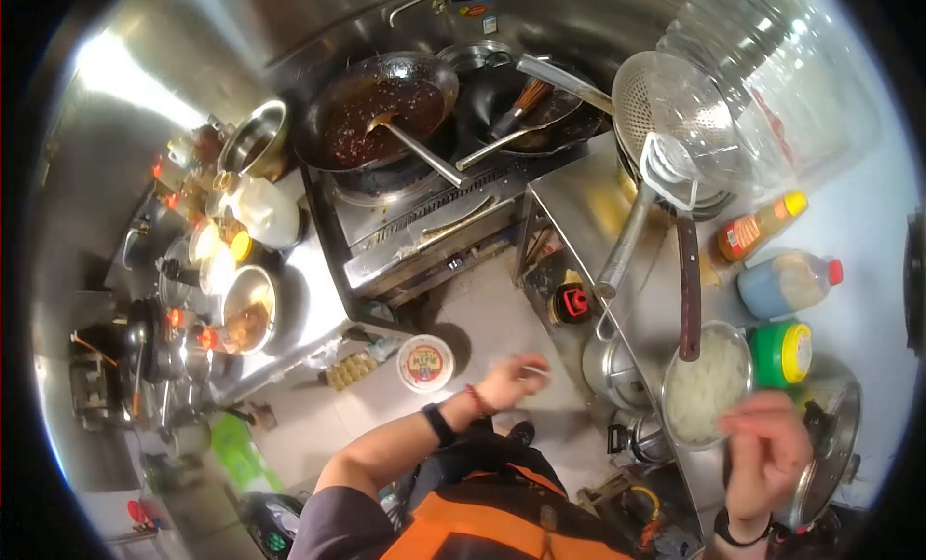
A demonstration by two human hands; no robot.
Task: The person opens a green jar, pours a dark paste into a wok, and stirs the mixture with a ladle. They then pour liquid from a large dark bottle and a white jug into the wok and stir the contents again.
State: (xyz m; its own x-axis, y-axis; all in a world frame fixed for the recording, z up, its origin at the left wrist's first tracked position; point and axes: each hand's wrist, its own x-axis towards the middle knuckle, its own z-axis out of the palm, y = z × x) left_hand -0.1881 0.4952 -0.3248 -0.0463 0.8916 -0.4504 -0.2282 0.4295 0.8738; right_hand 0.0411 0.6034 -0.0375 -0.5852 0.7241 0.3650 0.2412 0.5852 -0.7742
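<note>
My left hand [514,382] hangs in front of my body above the tiled floor, with its fingers curled. A small pale edge shows at the fingertips, too small to name. My right hand [769,442] is over the near rim of a metal bowl [709,377] holding pale white shreds or slices. Its fingers point toward the bowl and are smeared by motion, so whether they hold anything does not show. Beside that hand are a green tub with a yellow lid [783,354] and a glass pot lid [834,444].
On the stove, a wok [338,126] holds dark red liquid and a ladle [415,147]. A second wok [564,136] contains a brush. A perforated strainer [666,87] and bottles [786,283] crowd the right counter. Seasoning containers line the left counter; a white tub [424,363] stands on the floor.
</note>
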